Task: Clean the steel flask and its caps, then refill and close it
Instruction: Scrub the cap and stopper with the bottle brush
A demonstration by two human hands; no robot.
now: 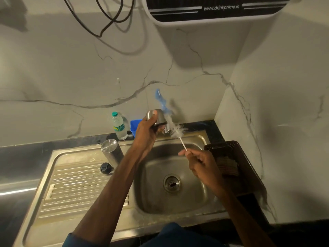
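**Steel cap held over the far edge of the sink, brush beside it**

The left hand (147, 129) grips the steel cap (154, 116), fingers curled round its wall, above the far rim of the basin (154, 196). Just right of the cap is the brush (177, 131), its white and blue bristles blurred. The right hand (199, 163) pinches the brush's thin white stem over the basin.

The steel flask (111, 152) stands on the drainboard (71, 184) close to the basin's left edge. The black cap (105, 168) lies just near of it, on the ribbed part. The drainboard stretches left and near of these two.

At the far edge of the bench (26, 157), against the wall, are a plastic bottle (119, 128) and a blue tub (134, 127). A dark rack (229, 157) sits along the basin's right edge, in the corner. A water purifier (213, 11) hangs on the wall above.
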